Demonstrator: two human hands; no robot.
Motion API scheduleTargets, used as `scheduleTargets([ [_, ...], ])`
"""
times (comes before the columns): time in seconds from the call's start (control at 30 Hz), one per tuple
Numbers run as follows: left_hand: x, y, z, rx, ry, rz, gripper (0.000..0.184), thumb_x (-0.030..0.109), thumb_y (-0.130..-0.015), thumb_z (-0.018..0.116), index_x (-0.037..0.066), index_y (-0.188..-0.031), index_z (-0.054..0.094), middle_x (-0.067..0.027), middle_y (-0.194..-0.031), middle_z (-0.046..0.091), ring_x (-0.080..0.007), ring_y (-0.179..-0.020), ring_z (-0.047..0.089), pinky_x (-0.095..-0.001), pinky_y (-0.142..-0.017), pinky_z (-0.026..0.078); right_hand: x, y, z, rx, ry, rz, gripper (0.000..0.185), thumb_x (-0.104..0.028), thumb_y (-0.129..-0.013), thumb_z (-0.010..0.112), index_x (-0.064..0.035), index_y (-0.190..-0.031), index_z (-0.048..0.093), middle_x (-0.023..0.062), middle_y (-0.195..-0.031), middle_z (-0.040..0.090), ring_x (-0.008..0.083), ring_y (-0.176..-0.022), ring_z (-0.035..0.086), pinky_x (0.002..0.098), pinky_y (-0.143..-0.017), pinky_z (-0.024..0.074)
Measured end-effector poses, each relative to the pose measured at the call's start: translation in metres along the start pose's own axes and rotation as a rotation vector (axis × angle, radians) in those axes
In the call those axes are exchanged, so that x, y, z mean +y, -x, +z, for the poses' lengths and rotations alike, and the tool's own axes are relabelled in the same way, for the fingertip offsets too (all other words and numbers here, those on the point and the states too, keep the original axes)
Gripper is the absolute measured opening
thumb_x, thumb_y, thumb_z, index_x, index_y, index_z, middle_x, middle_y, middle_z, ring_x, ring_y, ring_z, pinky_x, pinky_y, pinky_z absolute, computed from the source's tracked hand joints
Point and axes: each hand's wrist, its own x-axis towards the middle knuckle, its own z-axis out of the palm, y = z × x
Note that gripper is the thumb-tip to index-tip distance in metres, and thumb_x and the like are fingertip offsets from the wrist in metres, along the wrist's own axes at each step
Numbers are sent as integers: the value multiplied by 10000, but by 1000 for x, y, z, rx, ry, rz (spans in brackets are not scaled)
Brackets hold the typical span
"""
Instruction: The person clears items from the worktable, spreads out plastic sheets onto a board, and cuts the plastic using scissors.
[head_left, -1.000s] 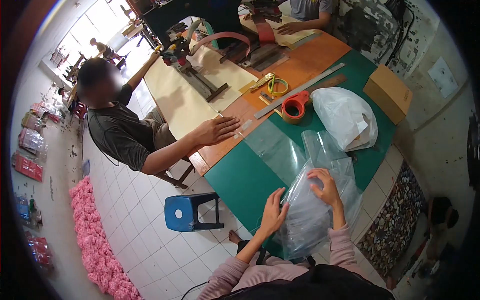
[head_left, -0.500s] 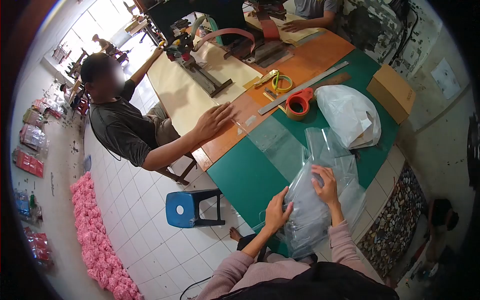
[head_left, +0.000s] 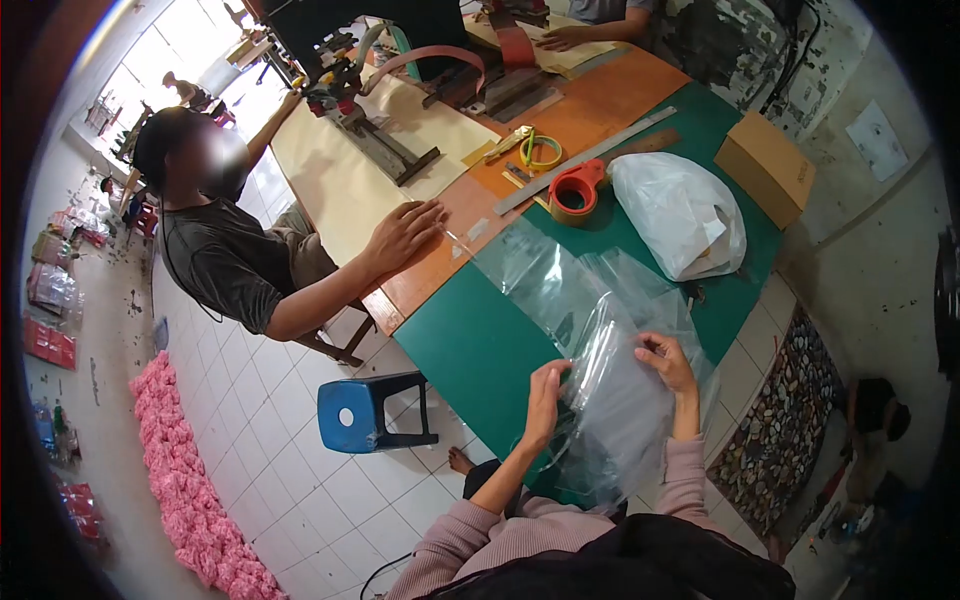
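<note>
Clear plastic sheeting (head_left: 625, 410) lies bunched in front of me, partly over the green table mat (head_left: 465, 340) and partly toward my lap. My left hand (head_left: 545, 395) pinches its left edge, fingers bent together. On the right side, my right hand (head_left: 668, 362) grips the sheeting between thumb and fingers. A flat stretch of clear plastic (head_left: 525, 270) runs from the bunched part toward the orange board. Past it sit a red tape dispenser (head_left: 577, 190) and a full white plastic bag (head_left: 680, 215).
A metal ruler (head_left: 590, 158), scissors with a yellow handle (head_left: 540, 151) and a cardboard box (head_left: 765, 168) lie farther back. A co-worker's hand (head_left: 405, 238) rests on the table at left. A blue stool (head_left: 365, 413) stands by the table's left side.
Both hands have closed on the sheeting; my left hand moved slightly up and left. The bunched plastic has spread and shifted, with the flat stretch now more wrinkled. The camera view shifted slightly.
</note>
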Motion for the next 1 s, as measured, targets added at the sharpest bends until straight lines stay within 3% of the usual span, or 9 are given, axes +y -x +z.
scheduleTargets([
  [0.13, 10, -6, 5, 61, 251, -220, 558, 242, -930, 495, 22, -1376, 241, -128, -1270, 468, -184, -1201, 415, -332, -1028, 294, -6, -9, -3, 36, 217, -35, 145, -115, -807, 651, 10, -871, 615, -13, -810, 560, 76, -780, 516, 222, -702, 412],
  [0.23, 21, -6, 3, -40, 106, -121, 621, 237, -904, 542, -34, -1367, 231, -118, -1175, 560, -178, -1114, 496, -310, -1006, 321, -32, -13, -6, 60, 336, -110, 123, -111, -827, 630, 11, -830, 609, 9, -835, 569, 95, -761, 535, 239, -730, 427],
  [0.33, 42, -2, 12, -87, 145, -69, 657, 186, -900, 539, -34, -1391, 161, -139, -1172, 572, -191, -1100, 516, -329, -1016, 312, -45, -18, -8, 8, 293, -178, 157, -142, -850, 614, 7, -899, 601, 36, -863, 588, 119, -751, 565, 249, -721, 461],
  [0.4, 51, 1, 14, -139, 273, -37, 694, 170, -906, 519, -13, -1415, 84, -158, -1191, 558, -218, -1165, 483, -351, -1028, 298, -59, -10, 1, -55, -15, -42, 240, -197, -861, 608, 11, -976, 574, 84, -904, 607, 150, -754, 598, 262, -678, 485],
  [0.43, 59, 7, 21, -180, 367, -7, 734, 129, -905, 506, 72, -1436, 3, -189, -1234, 521, -257, -1165, 493, -399, -1006, 342, -70, -4, 7, -88, -171, 26, 283, -224, -867, 605, 13, -1014, 561, 107, -924, 617, 165, -756, 615, 268, -656, 498],
  [0.53, 94, 28, 37, -298, 286, 64, 731, 86, -912, 477, 189, -1443, -14, -196, -1289, 469, -288, -1122, 529, -435, -944, 427, -96, 22, 22, -254, -302, 44, 341, -227, -876, 589, 18, -1105, 524, 178, -961, 637, 193, -700, 648, 274, -613, 527],
  [0.63, 113, 37, 45, -150, 275, 54, 699, 29, -917, 435, 263, -1436, 29, -188, -1326, 427, -278, -1081, 558, -415, -838, 517, -107, 46, 27, -302, -237, 1, 368, -218, -860, 611, 41, -1108, 528, 196, -928, 652, 210, -686, 661, 283, -605, 530],
  [0.77, 117, 31, 42, 44, 314, 131, 630, 20, -926, 412, 224, -1429, 92, -175, -1328, 422, -275, -1125, 529, -334, -783, 549, -112, 76, 28, -291, -130, -5, 268, -146, -839, 625, 50, -1015, 574, 169, -868, 665, 203, -702, 662, 285, -626, 531],
  [1.0, 93, 32, 33, 67, 189, 170, 570, 46, -932, 414, 152, -1422, 143, -118, -1333, 444, -226, -1089, 556, -258, -754, 501, -111, 94, 56, -57, -221, -67, 118, -65, -825, 604, 47, -862, 609, 112, -736, 648, 171, -682, 648, 259, -630, 516],
])
